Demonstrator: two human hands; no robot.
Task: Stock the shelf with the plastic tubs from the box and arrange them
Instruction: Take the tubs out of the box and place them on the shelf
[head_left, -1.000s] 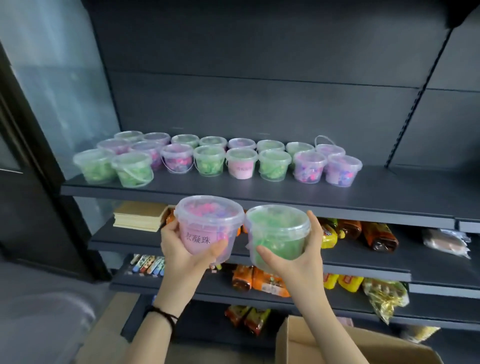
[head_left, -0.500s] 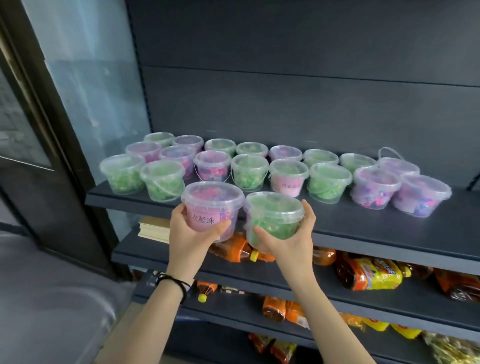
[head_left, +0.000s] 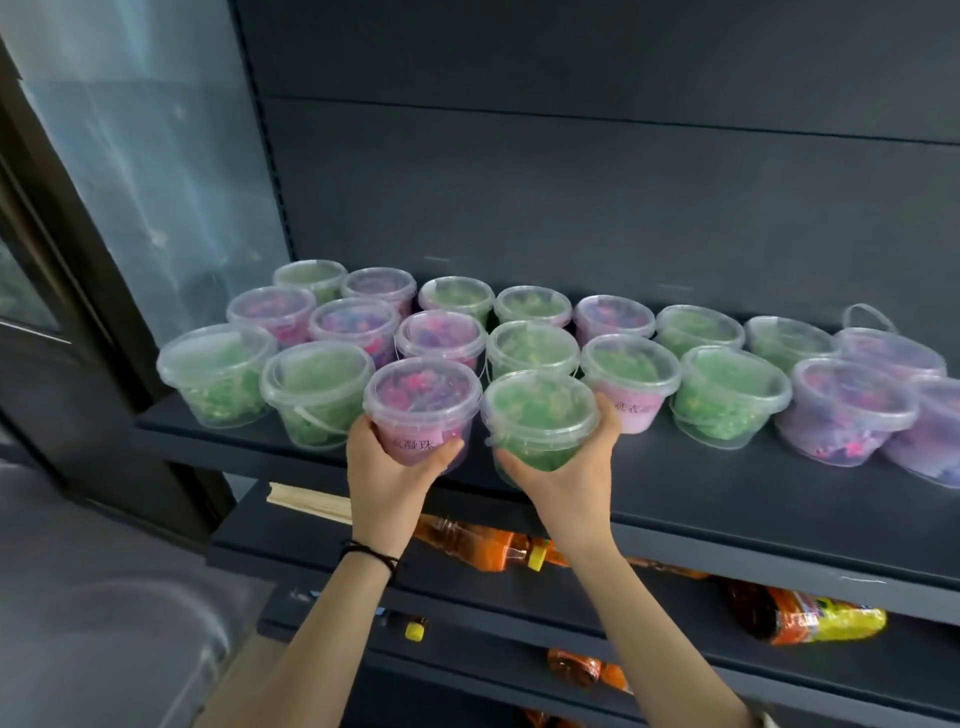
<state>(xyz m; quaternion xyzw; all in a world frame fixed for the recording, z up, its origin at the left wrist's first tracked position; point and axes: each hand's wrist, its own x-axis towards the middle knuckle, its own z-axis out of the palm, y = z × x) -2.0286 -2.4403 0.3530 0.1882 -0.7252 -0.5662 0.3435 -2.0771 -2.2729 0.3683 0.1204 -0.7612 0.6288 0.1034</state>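
Here, the left hand (head_left: 387, 467) grips a clear lidded pink tub (head_left: 421, 400), fingers curled around its lower wall. Just above its thumb, a white label on the tub bears Chinese writing. The last two characters read 凝珠, and the first is blurred. The right hand (head_left: 566, 467) grips a green tub (head_left: 540, 415) in the same way, and the two tubs almost touch between the hands.

Both tubs sit over the front of a dark shelf (head_left: 675, 493), though it is unclear whether their bases rest on it. Beyond the fingers stand rows of other tubs (head_left: 727, 384). One pink-bodied tub (head_left: 631, 405) behind the right hand shows a label too blurred to read. The tubs farthest right are cut off by the frame.

Below the wrists, lower shelves hold orange bottles (head_left: 488, 551) whose labels are unreadable. A glass panel (head_left: 156, 182) stands left of the left hand. A black band (head_left: 371, 558) circles the left wrist.
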